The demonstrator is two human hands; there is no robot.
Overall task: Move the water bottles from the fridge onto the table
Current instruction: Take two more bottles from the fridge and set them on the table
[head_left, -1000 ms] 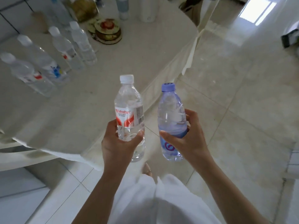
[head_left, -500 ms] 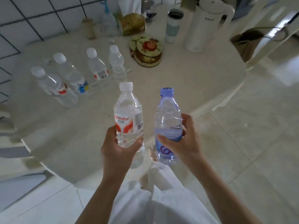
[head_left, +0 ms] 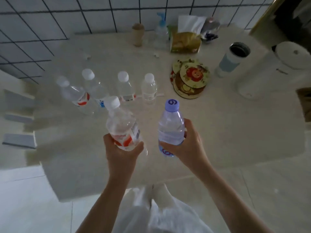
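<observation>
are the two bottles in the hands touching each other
Apart. The head view shows a clear strip of table between the white-capped bottle in the left hand and the purple-capped bottle in the right hand, from caps to bases.

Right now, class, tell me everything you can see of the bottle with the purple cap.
The purple-capped bottle is clear, faintly bluish plastic with a lilac screw cap bearing a dark swirl mark and a purple logo low on its side. It looks full and sealed. The right hand grips its lower half, holding it roughly upright above the table, not touching it.
</observation>
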